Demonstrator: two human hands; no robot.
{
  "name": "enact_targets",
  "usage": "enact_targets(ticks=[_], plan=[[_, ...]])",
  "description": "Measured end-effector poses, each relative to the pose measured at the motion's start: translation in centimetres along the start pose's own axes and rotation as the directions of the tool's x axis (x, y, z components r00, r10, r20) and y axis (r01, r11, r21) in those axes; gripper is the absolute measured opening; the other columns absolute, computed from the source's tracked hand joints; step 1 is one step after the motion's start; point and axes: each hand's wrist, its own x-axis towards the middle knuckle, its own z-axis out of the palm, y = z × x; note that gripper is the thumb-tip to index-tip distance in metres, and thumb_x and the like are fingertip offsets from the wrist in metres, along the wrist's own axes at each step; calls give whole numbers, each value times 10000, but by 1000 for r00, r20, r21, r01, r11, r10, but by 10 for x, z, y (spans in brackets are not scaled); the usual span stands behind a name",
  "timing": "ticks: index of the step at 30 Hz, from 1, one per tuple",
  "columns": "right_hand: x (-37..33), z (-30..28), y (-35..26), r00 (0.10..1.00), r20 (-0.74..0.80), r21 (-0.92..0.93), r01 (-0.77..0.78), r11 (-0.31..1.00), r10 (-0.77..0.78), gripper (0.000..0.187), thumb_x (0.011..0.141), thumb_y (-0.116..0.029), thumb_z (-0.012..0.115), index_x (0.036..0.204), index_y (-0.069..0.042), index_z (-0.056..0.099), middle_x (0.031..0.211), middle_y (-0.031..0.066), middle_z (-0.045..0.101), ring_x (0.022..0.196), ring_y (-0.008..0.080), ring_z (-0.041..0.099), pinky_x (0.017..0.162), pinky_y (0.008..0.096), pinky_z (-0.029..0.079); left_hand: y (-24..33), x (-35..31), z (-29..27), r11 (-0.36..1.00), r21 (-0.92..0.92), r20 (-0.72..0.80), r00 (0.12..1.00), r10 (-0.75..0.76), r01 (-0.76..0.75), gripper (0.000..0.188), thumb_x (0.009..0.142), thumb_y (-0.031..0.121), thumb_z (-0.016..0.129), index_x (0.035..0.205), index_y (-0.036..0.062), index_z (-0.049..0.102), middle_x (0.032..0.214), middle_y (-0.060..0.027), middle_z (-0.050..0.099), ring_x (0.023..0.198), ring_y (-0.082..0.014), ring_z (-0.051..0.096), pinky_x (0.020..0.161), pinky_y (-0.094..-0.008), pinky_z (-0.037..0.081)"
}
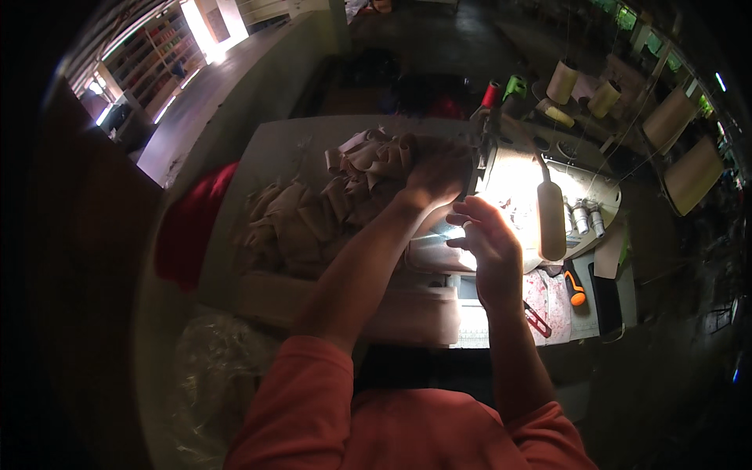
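A pile of beige fabric pieces, many curled at the edges, covers the left part of the worktable. Stretched out past the pile's right side is my left hand, by the sewing machine; its fingers lie in deep shade, and I cannot make out a hold. My right hand is raised in front of the brightly lit machine. Its fingers are bent and apart, with nothing visible between them. A ring-like glint shows on one finger. Glare hides the machine's needle area.
A long lamp head hangs right of my right hand. Thread cones stand behind the machine. An orange-and-black tool, a red-handled tool and a dark flat rectangle lie at right. Red cloth sits at left.
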Motion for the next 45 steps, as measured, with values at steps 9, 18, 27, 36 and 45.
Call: enact_targets(ticks=[9, 18, 27, 36, 45], plan=[[-4, -3, -9, 996, 53, 174, -78, 982, 70, 248, 809, 1, 409, 1046, 3, 483, 980, 105, 519, 851, 174, 547, 665, 275, 463, -1, -1, -3, 968, -235, -21, 996, -90, 83, 319, 819, 153, 377, 1099, 38, 478, 1153, -141, 478, 1100, -283, 427, 992, -376, 273], [-48, -26, 2, 990, 137, -153, -17, 988, 38, 153, 804, -4, 466, 922, 65, 533, 786, 99, 578, 663, 137, 551, 574, 244, 464, -20, -29, -48, 886, -272, -186, 883, -432, 376, 158, 778, 137, 477, 880, 65, 575, 922, -99, 585, 886, -278, 546, 761, -356, 427], [-92, -77, 57, 983, -31, -515, -172, 840, 182, 116, 793, 2, 498, 880, 47, 560, 793, 87, 589, 702, 124, 565, 642, 223, 447, -37, -149, -132, -11, -998, 46, 525, -850, 70, 182, 811, 181, 522, 909, 30, 541, 719, 17, 505, 620, -46, 456, 548, -184, 358], [-46, 26, -13, 896, 361, -434, 407, 804, -258, 417, 638, -117, 706, 987, -31, 496, 986, 126, 506, 820, 239, 541, 656, 316, 457, 104, -149, -161, -92, -993, 120, 615, -779, 76, 198, 804, 81, 510, 992, 23, 538, 1053, -99, 543, 914, -129, 520, 769, -232, 434], [-64, -5, 2, 932, 329, 38, -174, 984, 152, 170, 835, -100, 510, 952, 21, 535, 909, 64, 554, 773, 101, 528, 667, 216, 432, 145, -157, -156, -138, -976, 215, 716, -665, 166, 391, 828, 186, 539, 1172, 25, 442, 1254, -171, 390, 1159, -278, 383, 919, -359, 363]])
